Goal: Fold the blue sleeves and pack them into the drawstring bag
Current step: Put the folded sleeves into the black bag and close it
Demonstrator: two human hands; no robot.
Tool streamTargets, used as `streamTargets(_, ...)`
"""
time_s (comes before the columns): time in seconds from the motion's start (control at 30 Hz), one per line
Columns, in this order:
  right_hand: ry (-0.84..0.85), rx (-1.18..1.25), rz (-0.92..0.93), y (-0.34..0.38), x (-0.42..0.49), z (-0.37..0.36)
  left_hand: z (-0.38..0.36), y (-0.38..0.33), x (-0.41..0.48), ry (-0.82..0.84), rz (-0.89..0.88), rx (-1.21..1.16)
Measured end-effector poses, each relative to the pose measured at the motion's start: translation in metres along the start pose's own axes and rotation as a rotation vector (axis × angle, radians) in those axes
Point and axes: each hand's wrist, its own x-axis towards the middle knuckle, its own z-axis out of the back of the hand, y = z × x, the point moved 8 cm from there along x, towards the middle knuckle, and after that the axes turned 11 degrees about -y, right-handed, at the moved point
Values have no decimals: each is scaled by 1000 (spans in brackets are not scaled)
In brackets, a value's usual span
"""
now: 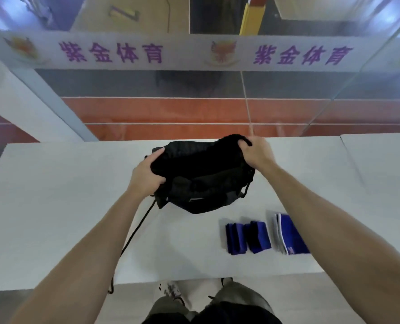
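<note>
A black drawstring bag (pixel 201 174) sits on the white table (pixel 54 206) in front of me. My left hand (pixel 147 174) grips the bag's left edge and my right hand (pixel 258 153) grips its upper right rim, spreading the mouth between them. Two folded blue sleeves (pixel 248 237) lie side by side on the table at the near right. Next to them a blue and white folded piece (pixel 290 235) is partly hidden under my right forearm. The bag's black cord (pixel 133 235) trails toward the near table edge and hangs over it.
A glass partition with a white banner (pixel 199 52) of purple characters rises behind the table's far edge. A second white table (pixel 381 155) adjoins on the right. My legs and a shoe (pixel 171 293) show below the near edge.
</note>
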Motion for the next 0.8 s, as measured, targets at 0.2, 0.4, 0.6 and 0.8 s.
streamTargets(0.2, -42, -126, -11, -87, 39, 54, -104, -77, 5, 88, -48, 42)
streamTargets(0.4, -131, -352, 496, -104, 20, 48, -158, -80, 9, 45, -49, 195)
streamTargets(0.6, -45, -243, 635, -122, 2, 12, -146, -135, -17, -384, -705, 690)
streamTargets(0.8, 68, -77, 327, -140, 19, 12, -179, -152, -35, -101, -1106, 665)
